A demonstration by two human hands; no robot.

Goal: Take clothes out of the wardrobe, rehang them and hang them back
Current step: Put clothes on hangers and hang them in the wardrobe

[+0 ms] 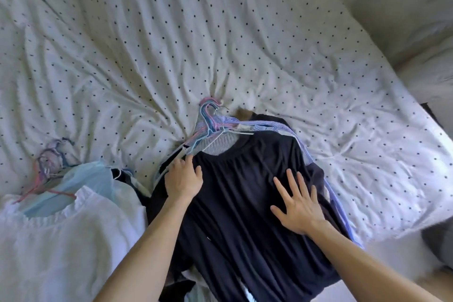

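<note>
- Head view: dark navy pleated top (245, 191) lies on dotted white bedsheet (147, 44), collar away, toward pastel wire hangers (208, 120).
- Nearest the hangers, left hand (183, 179) grip clamps its shoulder.
- Flat on its chest, right hand (299, 206), fingers apart.

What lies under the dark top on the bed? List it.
Under the dark top, a grey knit collar and a blue striped shirt peek out at its upper edge, beside bunched hanger hooks. The top covers the rest, so any further garments cannot be seen.
</note>
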